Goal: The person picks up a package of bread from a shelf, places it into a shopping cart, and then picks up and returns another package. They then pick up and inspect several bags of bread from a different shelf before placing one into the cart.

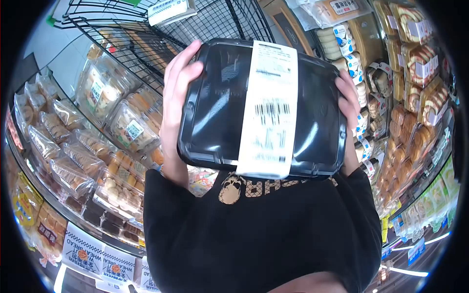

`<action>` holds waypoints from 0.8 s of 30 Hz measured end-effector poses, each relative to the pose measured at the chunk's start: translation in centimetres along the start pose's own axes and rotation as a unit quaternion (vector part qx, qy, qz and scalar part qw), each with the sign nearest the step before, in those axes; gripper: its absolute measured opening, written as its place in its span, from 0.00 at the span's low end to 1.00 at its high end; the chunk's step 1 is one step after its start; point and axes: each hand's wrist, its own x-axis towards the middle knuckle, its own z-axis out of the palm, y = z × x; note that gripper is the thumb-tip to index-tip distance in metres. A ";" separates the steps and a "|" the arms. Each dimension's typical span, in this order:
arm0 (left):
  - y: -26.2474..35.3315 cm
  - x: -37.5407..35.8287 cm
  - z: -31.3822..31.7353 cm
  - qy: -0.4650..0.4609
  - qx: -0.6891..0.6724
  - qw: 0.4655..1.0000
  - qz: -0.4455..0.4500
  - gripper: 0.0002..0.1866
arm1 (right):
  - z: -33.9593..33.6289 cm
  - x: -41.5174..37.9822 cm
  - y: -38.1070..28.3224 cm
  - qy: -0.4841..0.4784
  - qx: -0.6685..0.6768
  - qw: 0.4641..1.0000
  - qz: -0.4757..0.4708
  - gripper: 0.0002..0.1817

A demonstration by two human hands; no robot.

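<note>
Between my two hands is a black plastic food tray [215, 105], its shiny base facing me. A white paper band [270, 88] with a barcode and printed text wraps around its middle. My left hand [177, 83] grips the tray's left side, with fingertips bent over the upper left edge. On the opposite side my right hand [348, 97] holds the right edge, and part of it is hidden behind the tray. The tray is raised in front of my chest and slightly tilted. Its contents are out of sight.
A black wire shopping cart [132, 36] stands beyond the tray, with a white package [172, 11] in it. Bagged pastries [73, 173] and clear boxes [129, 127] fill the left shelves. Packaged rolls [422, 68] and breads line the right. Wheat bread signs [83, 251] hang lower left.
</note>
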 end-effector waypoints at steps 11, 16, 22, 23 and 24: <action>1.2 1.0 5.2 -0.080 -0.297 0.941 -0.142 0.33 | -6.7 -3.1 -3.3 -0.094 0.099 0.955 0.265 0.43; 1.6 0.4 8.8 -0.290 -0.396 0.834 -0.252 0.57 | -6.7 -9.6 -6.3 0.167 0.303 0.818 0.460 0.47; 2.6 5.0 20.0 -0.516 -0.278 0.783 -0.209 0.54 | -11.4 -17.7 -5.3 0.184 0.311 0.764 0.534 0.39; 3.1 5.3 21.7 -0.575 -0.271 0.745 -0.201 0.51 | -12.2 -19.6 -4.7 0.169 0.335 0.740 0.558 0.38; 3.9 5.5 23.3 -0.602 -0.231 0.744 -0.174 0.49 | -12.6 -20.7 -4.4 0.180 0.335 0.733 0.564 0.37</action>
